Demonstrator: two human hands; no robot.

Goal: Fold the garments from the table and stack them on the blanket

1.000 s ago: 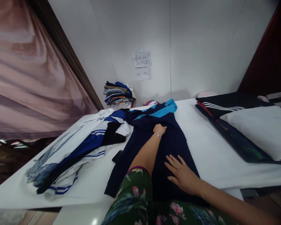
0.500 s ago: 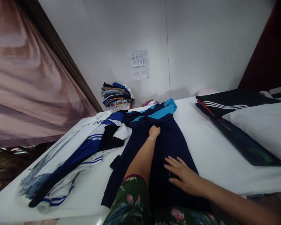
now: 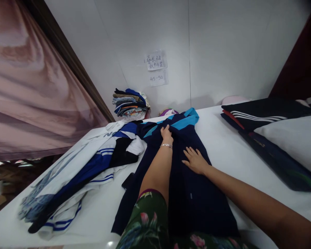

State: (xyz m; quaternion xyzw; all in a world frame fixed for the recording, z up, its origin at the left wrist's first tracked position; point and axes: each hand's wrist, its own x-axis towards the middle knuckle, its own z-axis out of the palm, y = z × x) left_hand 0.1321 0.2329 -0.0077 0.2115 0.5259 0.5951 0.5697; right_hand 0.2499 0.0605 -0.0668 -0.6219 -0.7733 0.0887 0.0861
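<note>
A navy jacket (image 3: pixel 152 162) with light-blue shoulder panels and a light-blue collar lies spread front up on the table. My left hand (image 3: pixel 167 135), a bracelet at its wrist, is closed at the jacket's front just below the light-blue part. It appears to pinch the front opening; whatever sits between the fingertips is too small to make out. Flat on the jacket's right half rests my right hand (image 3: pixel 195 160), palm down with fingers spread. The lower front of the jacket lies close to my body.
On the left of the white table (image 3: pixel 98 214) lie several loose garments (image 3: pixel 93 166). A dark phone-like object (image 3: pixel 128 180) is beside the jacket. Folded clothes (image 3: pixel 131 103) are stacked at the back. More folded clothes (image 3: pixel 259 112) lie at the right. Paper notes (image 3: pixel 157 65) hang on the wall.
My left hand has moved up the jacket's front toward the collar. My right hand has slid farther up the jacket, away from my body, and now lies flat.
</note>
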